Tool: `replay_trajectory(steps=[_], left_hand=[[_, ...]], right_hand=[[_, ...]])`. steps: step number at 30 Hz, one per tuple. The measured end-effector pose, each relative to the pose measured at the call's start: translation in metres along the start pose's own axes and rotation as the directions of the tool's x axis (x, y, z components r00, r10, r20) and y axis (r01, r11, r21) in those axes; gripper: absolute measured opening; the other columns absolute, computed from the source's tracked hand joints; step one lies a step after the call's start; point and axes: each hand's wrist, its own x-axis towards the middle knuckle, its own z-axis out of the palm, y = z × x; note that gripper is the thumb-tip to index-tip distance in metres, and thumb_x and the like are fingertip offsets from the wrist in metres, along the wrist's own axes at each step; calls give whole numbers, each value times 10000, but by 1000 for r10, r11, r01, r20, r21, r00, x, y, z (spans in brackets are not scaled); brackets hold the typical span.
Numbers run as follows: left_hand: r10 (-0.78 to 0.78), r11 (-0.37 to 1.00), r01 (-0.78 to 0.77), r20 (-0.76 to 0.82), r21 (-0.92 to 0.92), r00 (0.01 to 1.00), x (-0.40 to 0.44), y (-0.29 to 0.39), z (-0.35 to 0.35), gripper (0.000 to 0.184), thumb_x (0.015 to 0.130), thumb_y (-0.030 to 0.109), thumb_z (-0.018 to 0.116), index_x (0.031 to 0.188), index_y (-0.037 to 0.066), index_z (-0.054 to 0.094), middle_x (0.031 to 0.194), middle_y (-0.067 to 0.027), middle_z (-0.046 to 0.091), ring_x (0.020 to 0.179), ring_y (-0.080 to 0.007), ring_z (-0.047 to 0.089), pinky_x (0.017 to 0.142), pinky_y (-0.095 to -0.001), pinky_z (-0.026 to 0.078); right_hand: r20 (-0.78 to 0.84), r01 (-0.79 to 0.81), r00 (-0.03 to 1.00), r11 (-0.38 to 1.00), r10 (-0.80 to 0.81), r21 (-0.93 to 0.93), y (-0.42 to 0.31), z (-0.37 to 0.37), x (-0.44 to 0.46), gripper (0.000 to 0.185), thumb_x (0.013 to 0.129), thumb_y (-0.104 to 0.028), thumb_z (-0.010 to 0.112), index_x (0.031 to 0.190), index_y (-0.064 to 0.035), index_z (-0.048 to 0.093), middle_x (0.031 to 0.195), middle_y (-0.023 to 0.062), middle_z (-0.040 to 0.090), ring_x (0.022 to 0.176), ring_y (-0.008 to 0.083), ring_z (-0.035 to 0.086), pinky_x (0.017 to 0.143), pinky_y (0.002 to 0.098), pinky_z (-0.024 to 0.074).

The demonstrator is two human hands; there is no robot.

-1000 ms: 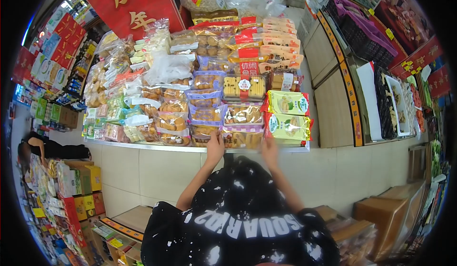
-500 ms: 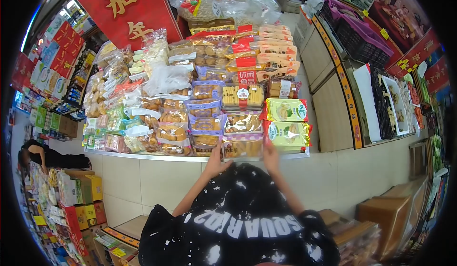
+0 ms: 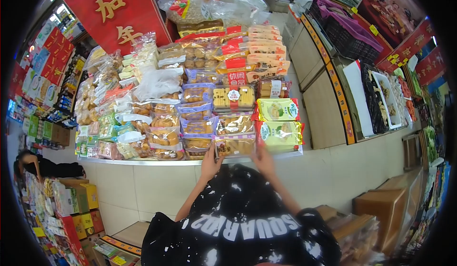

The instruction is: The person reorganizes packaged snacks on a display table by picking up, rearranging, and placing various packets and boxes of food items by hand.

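Blurring right hand (image 3: 263, 161) (outline smeared) beside pastry packet (image 3: 234, 146)

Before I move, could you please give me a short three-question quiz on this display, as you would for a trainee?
1. True or false: a front pack lies between the left hand and the right hand.
2. Multiple choice: what is the main colour of the two packs at the stand's right front corner?
A) Black
B) Light green
C) Blue
3. Fill in the blank: the large sign behind the goods has gold characters on a ____ ground.

Key: 1 true; 2 B; 3 red.
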Motion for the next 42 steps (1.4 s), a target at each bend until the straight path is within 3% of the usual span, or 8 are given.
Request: replay_trajectory(steps=[13, 21, 26, 31, 33, 35, 36, 42], left_hand=[[32, 999, -31, -30, 33, 999, -12, 9, -8, 710, 840, 124, 680, 1457, 35, 339, 1057, -217, 605, 974, -397, 584, 840, -456, 476], [78, 997, -77, -103, 14, 992, -38, -7, -46, 438, 852, 33, 604, 1286, 72, 551, 1105, -166, 639, 1015, -346, 605, 849, -422, 499], [-50, 999, 49, -317, -13, 947, -36, -18, -90, 282, 844, -13, 583, 1121, 24, 627, 974, -159, 678, 891, -341, 649, 801, -402, 517], [-39, 998, 53, -389, 24, 921, -11, -20, -143, 292, 855, -23, 578, 1141, 15, 620, 971, -153, 674, 891, -311, 654, 783, -371, 523], [-48, 998, 59, -427, 13, 903, 2, -24, -161, 292, 863, -27, 574, 1149, 13, 619, 984, -151, 669, 890, -290, 657, 769, -352, 527], [-122, 992, 122, -534, -36, 837, 14, -27, -179, 266, 893, 10, 588, 1157, 11, 616, 976, -135, 672, 799, -229, 659, 726, -330, 529], [-172, 985, 158, -549, -73, 818, 18, -34, -184, 265, 893, 7, 586, 1157, 13, 617, 1002, -120, 669, 813, -205, 651, 729, -316, 523], [-355, 934, 316, -496, -165, 792, 6, -68, -184, 270, 899, 17, 576, 1166, 11, 611, 1013, -95, 670, 824, -159, 628, 719, -291, 505]], right_hand=[[-45, -19, 999, 988, 12, -152, 8, 11, -7, 453, 827, -351, 734, 1051, 11, 578, 990, 204, 582, 930, 394, 569, 779, 469, 466], [-187, -107, 976, 994, 110, 28, -23, -16, -23, 271, 852, -279, 708, 917, -37, 604, 749, 100, 584, 686, 243, 575, 649, 379, 466], [-13, -109, 994, 993, 110, 38, -93, -2, 9, 205, 895, -223, 649, 928, -22, 625, 751, 118, 648, 669, 237, 619, 648, 359, 491], [178, 98, 974, 969, -140, 227, -143, 58, 65, 230, 906, -235, 635, 1009, -29, 649, 761, 126, 670, 701, 249, 659, 671, 355, 510], [337, -56, 941, 982, -8, 181, -159, 73, 79, 320, 879, -233, 660, 1124, -32, 619, 968, 179, 668, 876, 303, 660, 771, 391, 518], [123, 335, 937, 941, -327, -45, -170, 93, 90, 468, 834, -221, 692, 1247, -49, 553, 1238, 226, 550, 1077, 367, 584, 888, 432, 498], [237, 343, 921, 932, -310, -116, -183, 90, 98, 608, 779, -211, 732, 1321, -71, 496, 1377, 233, 407, 1200, 407, 491, 967, 459, 463], [369, 285, 912, 924, -181, -253, -194, 121, 128, 676, 732, -172, 772, 1347, -117, 497, 1309, 208, 456, 1082, 398, 572, 876, 464, 506]])
